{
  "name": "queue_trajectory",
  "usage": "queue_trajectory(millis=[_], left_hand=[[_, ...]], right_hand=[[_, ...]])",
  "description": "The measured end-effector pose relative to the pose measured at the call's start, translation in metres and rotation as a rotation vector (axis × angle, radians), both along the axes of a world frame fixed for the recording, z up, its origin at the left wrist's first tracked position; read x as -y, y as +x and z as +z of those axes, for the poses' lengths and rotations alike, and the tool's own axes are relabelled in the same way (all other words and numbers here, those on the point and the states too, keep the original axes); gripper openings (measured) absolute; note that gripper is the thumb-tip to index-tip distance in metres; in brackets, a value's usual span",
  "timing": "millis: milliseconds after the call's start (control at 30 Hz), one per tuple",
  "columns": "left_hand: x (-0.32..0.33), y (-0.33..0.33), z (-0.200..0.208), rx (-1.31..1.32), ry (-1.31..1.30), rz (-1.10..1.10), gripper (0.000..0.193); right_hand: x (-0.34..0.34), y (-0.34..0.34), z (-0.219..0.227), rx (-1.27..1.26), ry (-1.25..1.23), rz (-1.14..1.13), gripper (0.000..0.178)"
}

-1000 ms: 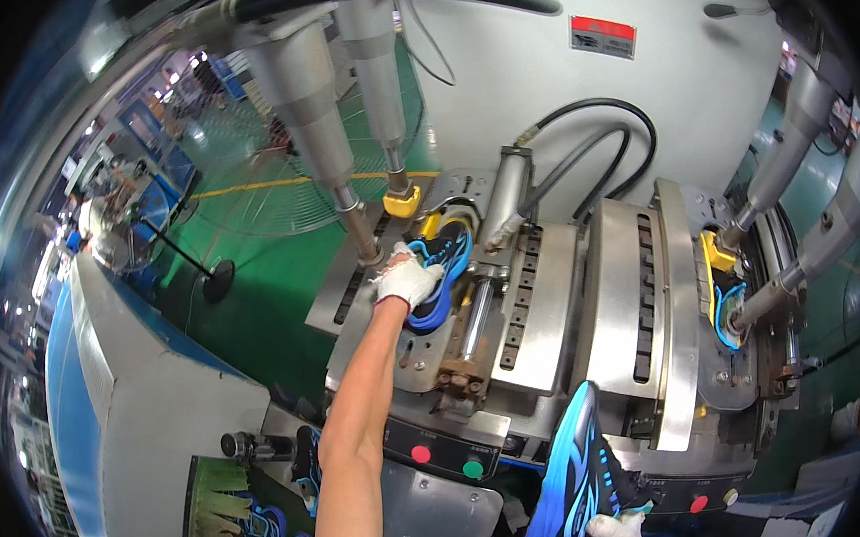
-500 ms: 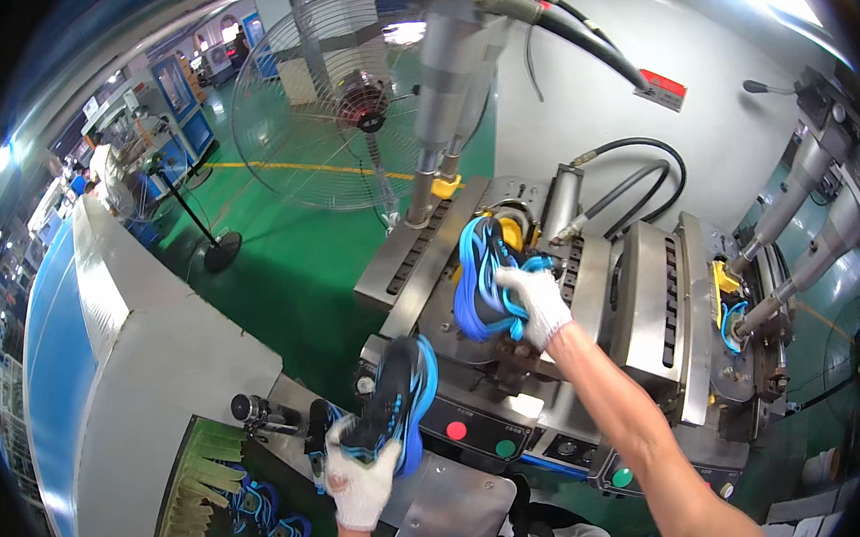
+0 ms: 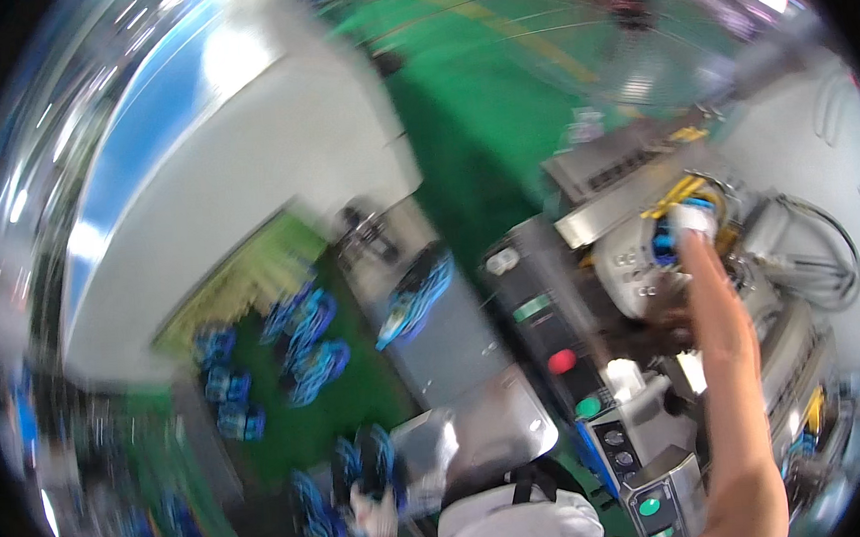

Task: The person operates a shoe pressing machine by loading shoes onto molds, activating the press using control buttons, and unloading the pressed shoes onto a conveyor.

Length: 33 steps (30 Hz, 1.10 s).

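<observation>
The picture is smeared by motion. My left hand (image 3: 375,517), in a white glove, is closed on the near end of a black and blue shoe upper (image 3: 378,460) at the lower edge. Similar uppers lie close beside it on the left. At the right, my outstretched right hand (image 3: 692,218), also gloved, is on another blue shoe upper (image 3: 663,240) at the yellow-edged mould of the steel machine (image 3: 624,265). Its fingers look closed round that upper, though blur hides some of them. A further blue shoe upper (image 3: 417,294) lies on the metal ledge (image 3: 446,352).
Several blue uppers lie on a green conveyor belt (image 3: 369,388) leaving a white-and-blue housing (image 3: 234,172) through a fringed curtain (image 3: 223,298). A control panel (image 3: 554,335) with red and green buttons fronts the machine. A large fan (image 3: 628,5) stands beyond.
The view has swung left and down. My right hand has brought its upper onto the machine's mould. My left hand has drawn back toward my body with its upper, beside the belt's near end.
</observation>
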State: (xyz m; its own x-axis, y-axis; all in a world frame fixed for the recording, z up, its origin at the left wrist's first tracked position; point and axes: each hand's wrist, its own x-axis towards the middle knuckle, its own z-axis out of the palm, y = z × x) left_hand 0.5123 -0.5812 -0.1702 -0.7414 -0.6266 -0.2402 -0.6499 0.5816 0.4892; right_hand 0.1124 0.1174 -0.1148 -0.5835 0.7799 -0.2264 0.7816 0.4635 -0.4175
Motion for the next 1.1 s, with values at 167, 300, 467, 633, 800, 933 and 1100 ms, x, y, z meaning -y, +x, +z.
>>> queue_trajectory(millis=[167, 300, 467, 633, 800, 933, 1100], left_hand=[[-0.039, -0.053, -0.055, -0.04, 0.06, -0.11, 0.077], [-0.02, -0.042, -0.042, -0.002, 0.211, -0.086, 0.077], [-0.05, -0.038, -0.085, -0.156, 0.54, 0.083, 0.068], [-0.081, -0.068, -0.049, -0.112, 0.273, -0.391, 0.078], [-0.014, -0.097, 0.004, -0.408, 0.523, -0.471, 0.079], [0.127, -0.2, -0.018, -0.42, -0.139, -0.245, 0.074], [0.252, -0.27, -0.039, -0.147, -0.26, -0.348, 0.062]], right_hand=[[-0.145, 0.07, 0.036, -0.435, -1.018, -0.432, 0.044], [0.006, 0.097, 0.076, -0.265, -0.135, 0.072, 0.065], [0.177, 0.227, 0.059, -0.241, 0.253, 0.459, 0.082], [0.213, 0.274, -0.025, 0.928, 0.899, 0.585, 0.093], [0.138, 0.326, -0.029, 0.493, 0.672, 0.536, 0.09], [0.105, 0.369, -0.035, 0.605, 0.506, 0.477, 0.083], [0.218, 0.406, 0.005, 0.609, 0.275, 0.404, 0.093]])
